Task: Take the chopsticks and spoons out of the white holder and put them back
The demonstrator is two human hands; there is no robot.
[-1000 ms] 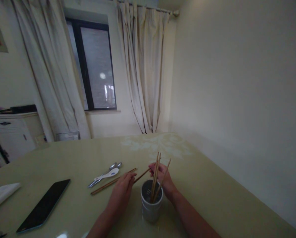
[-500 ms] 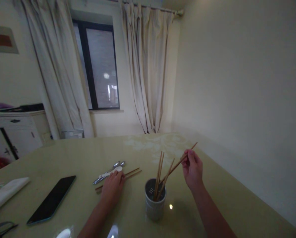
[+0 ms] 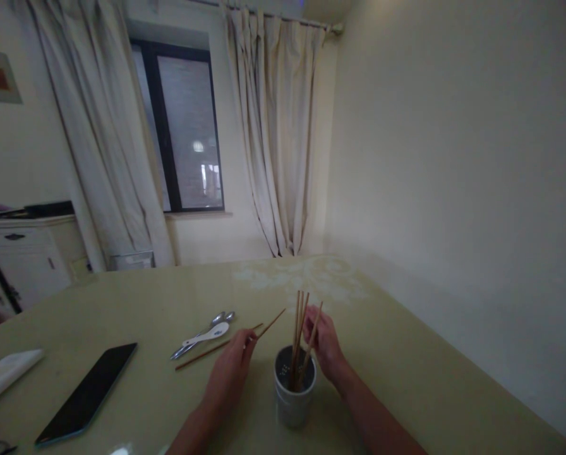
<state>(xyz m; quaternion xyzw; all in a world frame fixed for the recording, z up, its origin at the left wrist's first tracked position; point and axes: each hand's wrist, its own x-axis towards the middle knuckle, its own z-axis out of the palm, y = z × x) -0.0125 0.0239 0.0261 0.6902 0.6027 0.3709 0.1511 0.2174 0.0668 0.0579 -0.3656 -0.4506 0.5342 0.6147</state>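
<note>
Wooden chopsticks (image 3: 300,338) in cup (image 3: 292,399), right hand (image 3: 325,344) half-hidden

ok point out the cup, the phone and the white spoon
cup (image 3: 290,404), head view, on its outer wall
phone (image 3: 86,392), head view, middle of its dark screen
white spoon (image 3: 218,330), head view, on its bowl

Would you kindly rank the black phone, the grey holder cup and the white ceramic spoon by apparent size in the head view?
1. Flat black phone, largest, though nearest the camera.
2. Grey cylindrical holder cup.
3. White ceramic spoon, smallest, though farthest.
</note>
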